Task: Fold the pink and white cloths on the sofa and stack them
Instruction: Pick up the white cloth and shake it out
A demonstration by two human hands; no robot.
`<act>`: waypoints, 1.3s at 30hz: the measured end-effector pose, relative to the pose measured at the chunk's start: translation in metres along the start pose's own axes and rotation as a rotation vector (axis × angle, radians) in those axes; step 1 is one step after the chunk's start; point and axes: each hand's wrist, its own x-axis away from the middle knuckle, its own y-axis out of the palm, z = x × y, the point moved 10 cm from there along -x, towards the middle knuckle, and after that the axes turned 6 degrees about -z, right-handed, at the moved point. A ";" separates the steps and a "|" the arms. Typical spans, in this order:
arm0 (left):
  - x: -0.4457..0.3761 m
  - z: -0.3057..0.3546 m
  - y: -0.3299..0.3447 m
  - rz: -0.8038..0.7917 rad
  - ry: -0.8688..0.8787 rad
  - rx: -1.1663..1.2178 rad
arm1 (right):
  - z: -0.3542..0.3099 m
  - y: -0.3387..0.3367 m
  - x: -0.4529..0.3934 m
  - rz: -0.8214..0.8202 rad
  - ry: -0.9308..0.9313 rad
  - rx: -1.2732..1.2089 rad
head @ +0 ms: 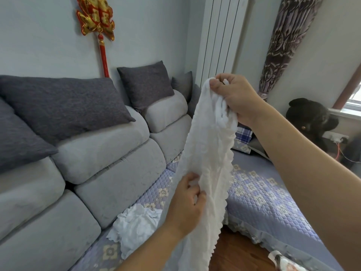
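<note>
A white cloth [207, 153] with a scalloped lace edge hangs lengthwise in the air in front of the sofa. My right hand [236, 96] grips its bunched top end up high. My left hand [185, 200] pinches the cloth lower down along its left edge. A second white cloth [136, 227] lies crumpled on the sofa seat at the lower left, apart from both hands. No pink cloth is in view.
The grey sofa [109, 163] has dark grey cushions [64, 106] along its back and a lilac quilted seat cover [259, 194]. Wooden floor [240, 255] shows below. A dark plush toy [310, 116] sits at the right by the window. A radiator stands behind.
</note>
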 end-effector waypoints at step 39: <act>-0.003 -0.043 -0.145 0.418 -0.057 -0.083 | 0.000 -0.063 -0.002 0.388 0.030 0.296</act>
